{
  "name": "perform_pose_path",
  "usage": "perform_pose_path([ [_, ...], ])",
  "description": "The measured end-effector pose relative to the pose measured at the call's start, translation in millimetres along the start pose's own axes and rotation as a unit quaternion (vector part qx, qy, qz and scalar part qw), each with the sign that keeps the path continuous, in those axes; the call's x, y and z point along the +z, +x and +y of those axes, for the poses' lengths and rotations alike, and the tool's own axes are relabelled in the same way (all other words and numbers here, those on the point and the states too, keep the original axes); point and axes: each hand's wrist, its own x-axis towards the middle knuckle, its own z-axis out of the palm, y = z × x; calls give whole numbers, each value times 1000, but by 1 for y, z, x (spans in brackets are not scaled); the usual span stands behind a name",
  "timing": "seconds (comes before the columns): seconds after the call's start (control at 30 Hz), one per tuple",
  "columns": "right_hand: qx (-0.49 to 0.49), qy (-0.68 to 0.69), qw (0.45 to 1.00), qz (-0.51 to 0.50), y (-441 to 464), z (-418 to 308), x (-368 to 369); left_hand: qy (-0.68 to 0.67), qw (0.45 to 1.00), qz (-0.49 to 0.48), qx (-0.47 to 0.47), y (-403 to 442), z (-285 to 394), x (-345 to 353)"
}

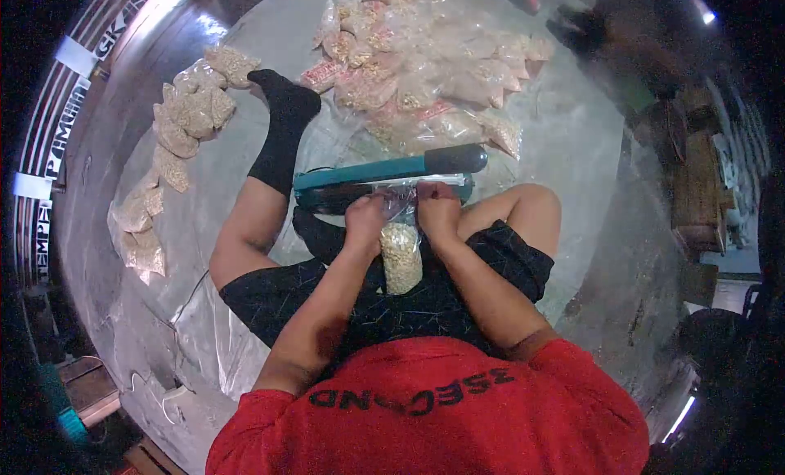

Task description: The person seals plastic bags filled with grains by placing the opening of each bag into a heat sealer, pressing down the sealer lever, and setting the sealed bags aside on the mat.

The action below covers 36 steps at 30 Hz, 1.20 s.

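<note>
A clear plastic bag (402, 261) filled with pale pieces hangs between my hands, its full part over my lap. My left hand (365, 221) is closed on the left side of the bag's top. On the right side of that top, my right hand (439, 207) is closed too. Just beyond both hands lies a teal sealer (360, 174) with a black-ended arm, raised a little above its base. The bag's empty top edge is at the near side of the sealer.
Many filled bags (417, 82) are heaped on the floor sheet beyond the sealer. More filled bags (192, 111) form a curved row at the left. My legs lie on both sides of the sealer. Boxes (699, 189) stand at the right.
</note>
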Motion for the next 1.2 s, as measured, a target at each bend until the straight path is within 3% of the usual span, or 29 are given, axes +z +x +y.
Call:
perform_pose_path([
  [0.13,-17,-29,999,10,2,12,2,20,997,-68,-7,-15,5,-1],
  [0.27,-7,11,1000,1,5,28,13,58,998,-19,26,-15,-5,-2],
  [0.4,-34,-14,997,65,2,18,8,32,999,11,30,-6,-14,1],
  [0.53,-44,-11,994,104,3,21,11,27,999,-19,26,-4,-11,0],
  [0.63,-31,17,998,61,1,21,6,38,999,-11,8,-14,-2,7],
  [0.77,-38,54,995,80,2,23,-16,43,999,-9,20,-9,-7,5],
  [0.83,-79,51,972,216,-6,-31,-53,57,998,-4,28,-6,-10,1],
  [0.87,-82,49,972,214,-1,-50,-68,82,996,2,34,-3,-14,-3],
  [0.93,-223,82,941,241,10,-84,-92,108,994,7,35,-1,-17,-7],
  [0.97,-221,79,941,243,13,-104,-102,122,992,14,32,0,-17,-7],
  [1.03,-324,14,934,149,27,-139,-116,135,990,17,33,-4,-12,1],
  [1.1,-343,-16,934,101,42,-156,-108,64,998,-8,5,-13,-3,5],
  [1.2,-367,-112,923,17,62,-151,-89,65,998,10,22,-5,-13,-2],
])
